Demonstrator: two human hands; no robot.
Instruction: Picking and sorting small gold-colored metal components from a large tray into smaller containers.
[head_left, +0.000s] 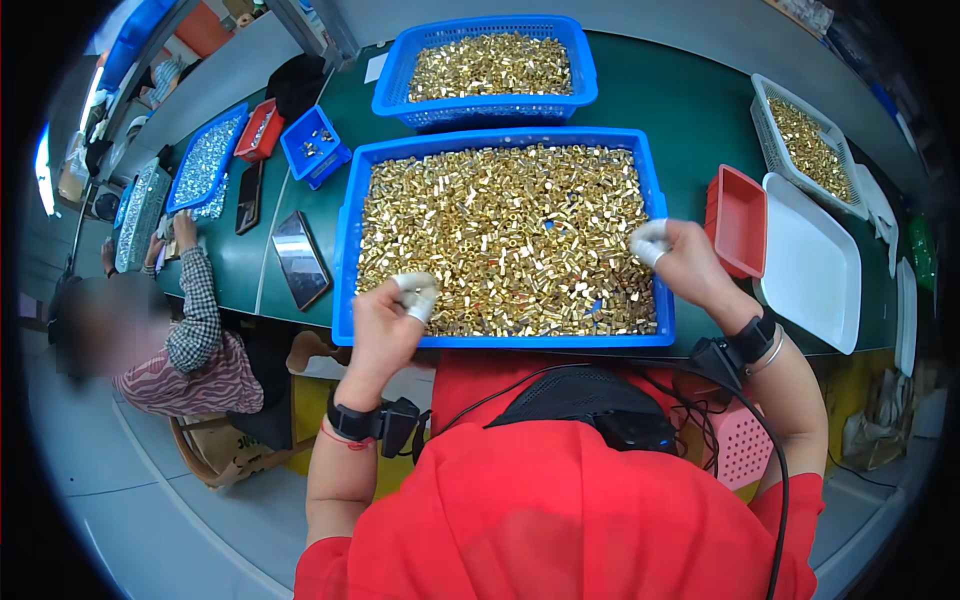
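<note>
Spreading beneath left fingers (418,297), beside right fingers (649,243), both curled: gold pieces (505,235), grasp unclear

- A workshop, seemingly a small-parts factory floor: loose gold-coloured metal pieces (500,240) fill a blue tray (500,341) at the near edge of a long green tabletop (690,100).
- More such pieces heap a blue basket (480,107) by the far edge and a white basket (842,198) toward the far right corner.
- Leftward along the tabletop, another seated person (190,375) works beside a blue tray of silvery pieces (207,155).
- White covers (415,293) sheathe some fingertips of both hands.
</note>
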